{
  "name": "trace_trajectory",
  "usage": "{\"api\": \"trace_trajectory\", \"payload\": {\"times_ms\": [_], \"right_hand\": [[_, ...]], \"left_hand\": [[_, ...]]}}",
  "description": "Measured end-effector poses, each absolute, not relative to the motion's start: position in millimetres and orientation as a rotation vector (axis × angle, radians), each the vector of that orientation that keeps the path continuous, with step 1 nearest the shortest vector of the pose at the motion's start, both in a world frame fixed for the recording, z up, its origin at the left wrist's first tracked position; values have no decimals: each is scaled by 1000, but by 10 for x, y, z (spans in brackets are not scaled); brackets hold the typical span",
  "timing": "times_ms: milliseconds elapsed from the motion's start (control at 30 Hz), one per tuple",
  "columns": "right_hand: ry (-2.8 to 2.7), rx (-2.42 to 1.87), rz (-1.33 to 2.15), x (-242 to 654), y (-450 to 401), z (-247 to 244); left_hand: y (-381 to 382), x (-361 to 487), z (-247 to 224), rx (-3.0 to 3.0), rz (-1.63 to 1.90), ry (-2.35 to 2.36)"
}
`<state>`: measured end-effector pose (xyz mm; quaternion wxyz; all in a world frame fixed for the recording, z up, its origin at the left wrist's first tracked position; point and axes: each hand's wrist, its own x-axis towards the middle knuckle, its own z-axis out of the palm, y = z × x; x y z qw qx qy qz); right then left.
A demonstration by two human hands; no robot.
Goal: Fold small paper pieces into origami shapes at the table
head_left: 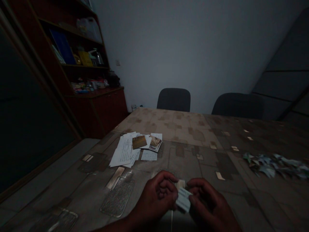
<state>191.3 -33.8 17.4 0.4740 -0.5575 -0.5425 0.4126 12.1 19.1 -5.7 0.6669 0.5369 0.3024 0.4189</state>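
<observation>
Between my two hands is a small folded piece of printed paper (183, 200), pale with lines of dark text. My left hand (158, 196) pinches its left edge with thumb and fingers curled. At its right edge, the thumb and fingers of my right hand (210, 203) are closed on the same paper. Beyond my hands lies a loose stack of printed sheets (125, 149). Two picture cards, a brown one (139, 142) and a lighter one (154, 142), rest on it. A smaller printed slip (149, 155) is at the stack's near side.
A heap of folded or crumpled paper pieces (275, 165) lies on the right of the patterned table (173, 125). Two dark chairs (173, 99) stand at the far edge. On the left is a brown cabinet (106, 106) with items on its shelves. The room is dim.
</observation>
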Motion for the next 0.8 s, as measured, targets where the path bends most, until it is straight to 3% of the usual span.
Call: {"api": "trace_trajectory", "payload": {"times_ms": [433, 800], "right_hand": [[-1371, -1361, 1042, 1972, -285, 135], [-2003, -1327, 583, 2043, -228, 147]], "left_hand": [[182, 41, 116, 1874, 951, 713], [249, 20, -66, 2835, 987, 592]]}}
